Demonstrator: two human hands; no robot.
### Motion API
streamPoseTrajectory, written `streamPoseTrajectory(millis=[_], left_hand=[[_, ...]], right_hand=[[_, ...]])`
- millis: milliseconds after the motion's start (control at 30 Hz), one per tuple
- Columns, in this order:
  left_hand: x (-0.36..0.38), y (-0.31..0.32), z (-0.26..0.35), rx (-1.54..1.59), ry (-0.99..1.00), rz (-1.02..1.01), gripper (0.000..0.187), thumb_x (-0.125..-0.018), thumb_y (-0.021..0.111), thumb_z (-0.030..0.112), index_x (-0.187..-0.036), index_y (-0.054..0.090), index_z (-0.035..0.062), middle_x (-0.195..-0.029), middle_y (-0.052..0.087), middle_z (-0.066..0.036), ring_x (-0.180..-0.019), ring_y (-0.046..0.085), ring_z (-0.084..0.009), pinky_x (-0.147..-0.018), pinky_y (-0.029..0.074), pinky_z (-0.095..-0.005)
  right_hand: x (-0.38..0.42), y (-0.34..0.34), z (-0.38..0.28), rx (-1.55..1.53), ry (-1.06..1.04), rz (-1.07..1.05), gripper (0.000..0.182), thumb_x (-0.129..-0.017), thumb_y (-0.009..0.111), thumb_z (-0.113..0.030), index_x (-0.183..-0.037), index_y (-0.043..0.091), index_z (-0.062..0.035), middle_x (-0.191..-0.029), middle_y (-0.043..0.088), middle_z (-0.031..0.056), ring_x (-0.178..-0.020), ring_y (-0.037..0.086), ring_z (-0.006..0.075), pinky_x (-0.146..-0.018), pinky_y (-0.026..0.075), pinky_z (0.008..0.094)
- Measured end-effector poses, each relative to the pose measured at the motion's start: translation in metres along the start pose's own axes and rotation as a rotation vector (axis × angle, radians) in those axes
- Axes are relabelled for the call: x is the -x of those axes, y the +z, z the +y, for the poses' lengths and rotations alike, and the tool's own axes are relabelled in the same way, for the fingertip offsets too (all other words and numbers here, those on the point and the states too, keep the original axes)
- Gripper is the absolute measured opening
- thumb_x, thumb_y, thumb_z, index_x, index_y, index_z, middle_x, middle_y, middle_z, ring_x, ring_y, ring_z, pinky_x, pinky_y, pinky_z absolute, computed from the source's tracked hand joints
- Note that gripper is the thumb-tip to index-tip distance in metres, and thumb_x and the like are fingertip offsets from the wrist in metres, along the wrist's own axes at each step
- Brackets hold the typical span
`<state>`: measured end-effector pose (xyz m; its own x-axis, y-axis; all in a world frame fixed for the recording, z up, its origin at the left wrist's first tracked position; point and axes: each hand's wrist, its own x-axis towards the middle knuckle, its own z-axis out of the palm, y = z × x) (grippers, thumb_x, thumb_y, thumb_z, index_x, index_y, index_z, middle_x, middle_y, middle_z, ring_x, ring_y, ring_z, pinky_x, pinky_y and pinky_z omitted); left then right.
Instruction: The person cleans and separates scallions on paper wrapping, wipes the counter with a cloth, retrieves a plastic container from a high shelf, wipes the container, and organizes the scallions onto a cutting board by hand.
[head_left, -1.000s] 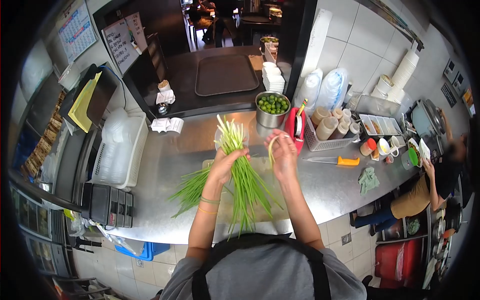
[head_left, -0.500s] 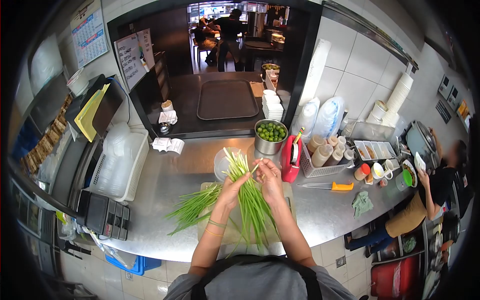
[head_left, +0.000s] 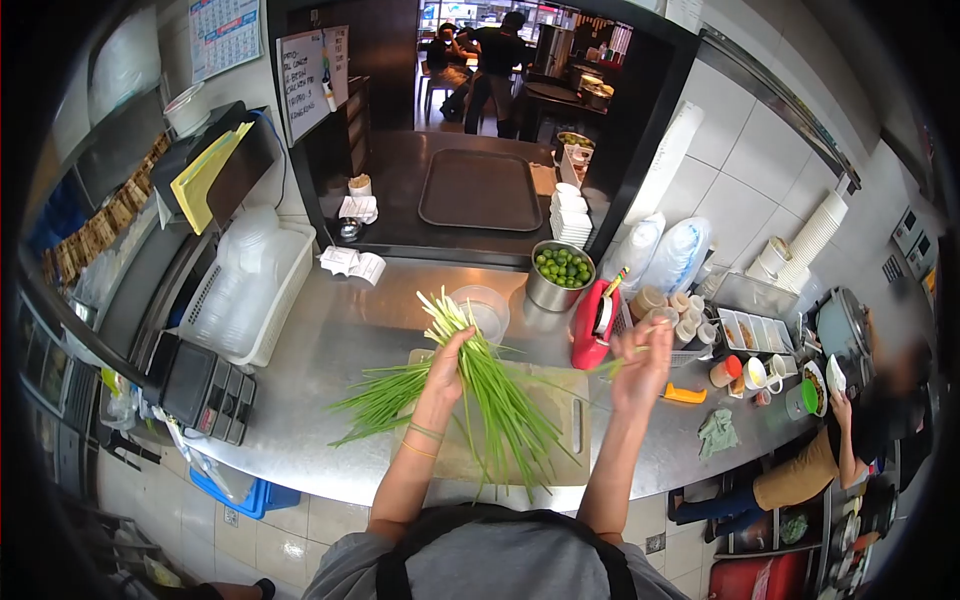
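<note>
My left hand [head_left: 447, 372] is closed round a bunch of spring onions [head_left: 500, 405], white ends up and green leaves fanning down to the right. To the right, my right hand [head_left: 643, 368] is raised above the counter, smeared by motion, its fingers pinched on a thin green stalk [head_left: 613, 369]. Another pile of spring onions [head_left: 378, 402] lies left of the bunch, partly over the cutting board [head_left: 560, 410]. Behind the bunch stands a clear round tub [head_left: 487, 312]. An orange-handled knife [head_left: 685, 396] rests beyond my right hand, its blade hidden.
A pot of green citrus fruit [head_left: 560, 275], a red holder [head_left: 592, 330] and a crate of squeeze bottles [head_left: 680, 320] line the counter's back. A green cloth [head_left: 718, 432] lies right. A white basket of plastic tubs [head_left: 270, 300] stands left. A co-worker [head_left: 800, 460] is at the right.
My right hand has moved away from the bunch to the right, with a thin stalk in its fingers. My left hand still holds the bunch. The camera view has shifted slightly.
</note>
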<state>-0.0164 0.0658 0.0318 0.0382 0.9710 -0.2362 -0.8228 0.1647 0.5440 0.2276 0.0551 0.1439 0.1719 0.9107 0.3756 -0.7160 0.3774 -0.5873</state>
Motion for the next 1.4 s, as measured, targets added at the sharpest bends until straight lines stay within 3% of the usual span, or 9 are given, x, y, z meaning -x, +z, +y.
streamPoseTrajectory(millis=[33,167,233,300,400,633,767,867,1400], left_hand=[[0.001,0.001,0.0,-0.007,0.019,0.035,0.017,-0.081,0.063,0.021,-0.089,0.058,0.0074,-0.077,0.06,-0.003,-0.066,0.059,-0.0147,-0.06,0.05,-0.0296],[0.005,0.016,-0.007,-0.034,-0.008,0.0,0.016,-0.08,0.064,0.02,-0.089,0.058,0.0082,-0.076,0.06,-0.002,-0.065,0.058,-0.0138,-0.058,0.049,-0.0286],[0.003,0.02,-0.016,-0.024,-0.02,0.021,0.017,-0.079,0.065,0.019,-0.09,0.058,0.0081,-0.077,0.06,-0.002,-0.065,0.058,-0.0138,-0.058,0.049,-0.0278],[0.003,0.027,-0.019,-0.021,-0.017,0.076,0.018,-0.078,0.066,0.017,-0.091,0.057,0.0081,-0.079,0.06,-0.002,-0.066,0.058,-0.0135,-0.059,0.049,-0.0261],[0.004,0.031,-0.022,0.011,0.027,0.123,0.023,-0.075,0.068,0.016,-0.091,0.056,0.0047,-0.076,0.058,-0.003,-0.062,0.057,-0.0132,-0.054,0.048,-0.0266],[-0.006,0.016,-0.025,0.056,0.102,0.079,0.022,-0.076,0.067,0.014,-0.09,0.055,0.0027,-0.075,0.058,-0.005,-0.061,0.058,-0.015,-0.052,0.049,-0.0284],[0.005,0.023,-0.022,0.005,0.119,0.104,0.024,-0.076,0.068,0.014,-0.093,0.055,0.0034,-0.077,0.058,-0.004,-0.061,0.058,-0.0143,-0.053,0.05,-0.0304],[0.016,0.04,-0.024,-0.074,0.158,0.07,0.025,-0.075,0.069,0.014,-0.095,0.055,0.0044,-0.078,0.058,-0.002,-0.062,0.058,-0.0123,-0.055,0.05,-0.0286],[0.016,0.042,-0.03,-0.302,0.295,-0.054,0.015,-0.081,0.063,0.012,-0.092,0.06,0.0024,-0.082,0.062,-0.004,-0.074,0.059,-0.0099,-0.065,0.047,-0.0246]], right_hand=[[-0.002,0.001,-0.008,-0.038,-0.022,-0.026,0.011,-0.089,0.052,-0.016,-0.096,0.053,-0.0077,-0.075,0.053,0.0022,-0.062,0.05,0.0072,-0.053,0.039,0.0211],[-0.002,0.016,0.017,1.007,-0.031,-0.121,0.014,-0.081,0.065,-0.015,-0.091,0.065,-0.0055,-0.067,0.055,-0.0019,-0.06,0.048,0.0033,-0.05,0.038,0.0199],[0.013,0.011,0.055,1.109,-0.141,-0.439,0.02,-0.076,0.07,-0.02,-0.089,0.066,-0.0044,-0.072,0.061,0.0035,-0.061,0.056,0.0148,-0.057,0.044,0.0319],[0.034,0.043,0.055,1.344,0.04,-0.563,0.022,-0.071,0.073,-0.021,-0.086,0.066,-0.0057,-0.072,0.058,0.0078,-0.059,0.056,0.0216,-0.055,0.043,0.0339],[0.049,0.053,0.074,1.495,-0.047,-0.542,0.023,-0.067,0.075,-0.018,-0.085,0.067,-0.0058,-0.061,0.05,0.008,-0.052,0.051,0.0185,-0.05,0.038,0.0323],[0.05,0.044,0.081,1.034,-0.261,-0.457,0.012,-0.08,0.065,-0.016,-0.084,0.063,-0.0051,-0.071,0.056,0.0041,-0.06,0.054,0.0146,-0.052,0.039,0.0294],[0.041,0.049,0.062,0.572,0.216,-0.191,0.017,-0.09,0.053,-0.02,-0.093,0.06,-0.0055,-0.067,0.054,-0.0015,-0.057,0.041,0.0012,-0.05,0.026,0.0155],[0.023,0.023,0.09,0.818,0.181,-0.172,0.016,-0.088,0.056,-0.018,-0.095,0.061,-0.0037,-0.066,0.053,-0.0038,-0.056,0.04,0.0008,-0.049,0.026,0.0159],[0.021,0.006,0.112,0.649,0.379,-0.176,0.014,-0.085,0.061,-0.013,-0.093,0.059,-0.0016,-0.079,0.058,-0.0003,-0.07,0.051,0.0064,-0.064,0.04,0.0198]])
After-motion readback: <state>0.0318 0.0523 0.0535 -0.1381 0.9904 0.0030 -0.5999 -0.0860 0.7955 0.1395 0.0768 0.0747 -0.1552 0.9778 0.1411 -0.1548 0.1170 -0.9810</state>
